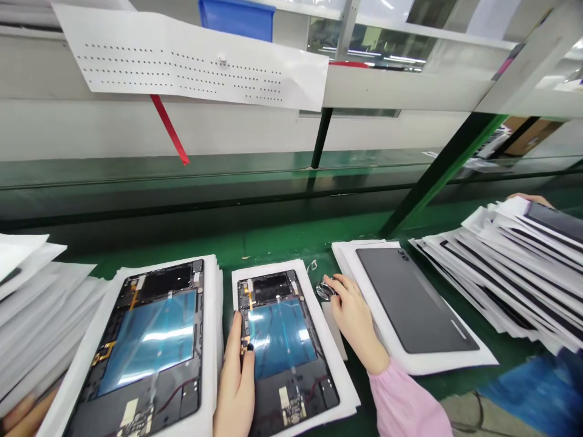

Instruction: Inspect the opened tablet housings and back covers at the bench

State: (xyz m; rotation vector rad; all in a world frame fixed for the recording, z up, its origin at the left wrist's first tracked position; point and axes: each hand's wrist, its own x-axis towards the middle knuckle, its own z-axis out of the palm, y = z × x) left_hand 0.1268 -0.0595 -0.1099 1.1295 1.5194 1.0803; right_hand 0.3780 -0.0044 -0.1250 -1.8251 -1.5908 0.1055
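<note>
An opened tablet (277, 340), its blue film-covered battery and circuit boards showing, lies face up on white foam sheets in the middle. My left hand (237, 379) is closed at its left edge, the thumb over the frame and a finger alongside. To the right, my right hand (357, 318), in a pink sleeve, has its fingers closed on a small round shiny metal object (325, 290) on the green bench; its kind is unclear. Beneath that hand lies a thin pale grey strip (334, 331). A grey tablet back cover (410, 303) rests on white sheets beyond my right hand.
A second opened tablet (155, 340) lies on a foam stack at left. Layered sheets (40, 328) lean at far left, with another person's fingers (27, 413) below. A pile of covers and sheets (505, 273) stands at right, a hand (531, 198) behind it. A green post (437, 176) rises behind.
</note>
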